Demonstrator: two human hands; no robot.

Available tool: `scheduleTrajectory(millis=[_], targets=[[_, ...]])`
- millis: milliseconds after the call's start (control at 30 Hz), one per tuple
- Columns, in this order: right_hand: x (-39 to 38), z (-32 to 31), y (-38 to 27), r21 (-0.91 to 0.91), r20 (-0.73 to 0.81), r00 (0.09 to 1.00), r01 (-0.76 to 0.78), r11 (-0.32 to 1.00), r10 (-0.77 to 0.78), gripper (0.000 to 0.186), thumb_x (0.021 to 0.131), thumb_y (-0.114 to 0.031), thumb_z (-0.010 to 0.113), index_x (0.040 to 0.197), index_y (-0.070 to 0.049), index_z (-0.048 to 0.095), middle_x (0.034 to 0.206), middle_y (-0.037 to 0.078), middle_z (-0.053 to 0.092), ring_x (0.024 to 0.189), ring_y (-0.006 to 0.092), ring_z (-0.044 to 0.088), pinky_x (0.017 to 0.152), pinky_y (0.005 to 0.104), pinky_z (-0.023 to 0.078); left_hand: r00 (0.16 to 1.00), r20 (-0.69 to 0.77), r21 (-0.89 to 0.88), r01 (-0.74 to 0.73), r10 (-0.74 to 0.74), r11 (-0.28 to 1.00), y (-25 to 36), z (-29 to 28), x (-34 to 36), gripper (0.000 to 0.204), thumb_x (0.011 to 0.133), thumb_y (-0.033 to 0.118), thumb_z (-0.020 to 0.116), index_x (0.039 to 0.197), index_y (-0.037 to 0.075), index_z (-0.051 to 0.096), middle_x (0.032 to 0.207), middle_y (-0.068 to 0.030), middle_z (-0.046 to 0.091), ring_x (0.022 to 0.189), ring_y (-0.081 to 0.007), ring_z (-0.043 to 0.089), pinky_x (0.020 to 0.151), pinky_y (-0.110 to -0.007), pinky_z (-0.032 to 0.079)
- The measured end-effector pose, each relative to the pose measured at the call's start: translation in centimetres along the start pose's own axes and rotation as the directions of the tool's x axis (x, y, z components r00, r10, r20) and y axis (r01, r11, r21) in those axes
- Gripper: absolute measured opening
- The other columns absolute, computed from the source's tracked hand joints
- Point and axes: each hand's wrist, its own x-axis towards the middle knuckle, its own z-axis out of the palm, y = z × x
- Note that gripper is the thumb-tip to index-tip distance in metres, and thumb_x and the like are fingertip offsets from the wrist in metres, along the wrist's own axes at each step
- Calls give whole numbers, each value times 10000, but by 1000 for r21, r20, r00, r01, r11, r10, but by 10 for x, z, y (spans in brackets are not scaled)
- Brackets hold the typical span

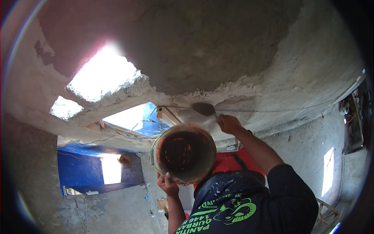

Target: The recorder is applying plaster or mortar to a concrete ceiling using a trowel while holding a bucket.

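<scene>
Dark shirt (241,202) with green print fills the lower edge, nearest the lens. It belongs to a co-worker with a red cap (233,160), seen from below. The wearer's own hands do not show in the head view.

Co-worker's lower hand (168,184) is clenched on the rim of a round pan (185,153), held up at head height just under the ceiling (296,74). The pan's inside looks dark with orange streaks; it is probably smeared rather than full, but the fill cannot be told for sure.

Co-worker's raised hand (230,124) is closed around the handle of a trowel (203,109). The blade is against the ceiling at the lower border of a darker grey patch (210,43).

Progress, judged:
- Done: the dark patch, likely fresh plaster, covers the upper middle of the ceiling.
- Left: the paler, rough band below the patch, the ragged edges round the bright openings (102,74), and the ceiling toward the right.
- A thin string (272,111) runs across beside the trowel.

Blue sheet (78,167) hangs at the wall opening, lower left.
</scene>
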Motion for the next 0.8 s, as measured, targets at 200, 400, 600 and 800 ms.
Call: scheduleTrajectory(millis=[200, 400, 600, 800], targets=[[-134, 20, 46, 152, -12, 957, -286, 946, 291, 315, 980, -339, 620, 1019, -26, 609, 876, 252, 693, 928, 514, 668, 819, 597, 534, 1000, -13, 182, 27, -25, 983, 0, 5, 7, 195, 861, 29, 624, 925, -113, 741, 1245, -205, 671, 1185, -292, 624, 1021, -403, 455], [-154, 11, 50, 274, -293, 955, 28, 961, 55, 240, 965, -225, 668, 977, 1, 587, 712, 156, 629, 675, 425, 676, 644, 520, 556, 990, 143, 274, -50, 11, 960, 23, 62, 24, 188, 845, -8, 623, 938, -110, 749, 1167, -171, 705, 1169, -254, 629, 993, -370, 470], [-163, -37, 6, 955, 288, 947, -295, 25, 140, 260, 1042, -248, 594, 1125, -2, 587, 747, 61, 582, 528, 130, 541, 466, 296, 445, 977, 210, 253, -94, 40, 963, 16, 88, 36, 204, 858, -27, 609, 982, -110, 749, 1275, -216, 689, 1208, -275, 640, 996, -356, 481], [-188, -64, -12, 695, 379, 900, -431, -575, -217, 455, 1062, -466, 495, 1141, -21, 550, 713, 40, 472, 476, 160, 480, 444, 308, 440, 972, 235, 266, -38, -26, 963, 13, 83, 46, 195, 869, -14, 612, 968, -132, 731, 1255, -176, 670, 1178, -242, 621, 1000, -347, 458]])
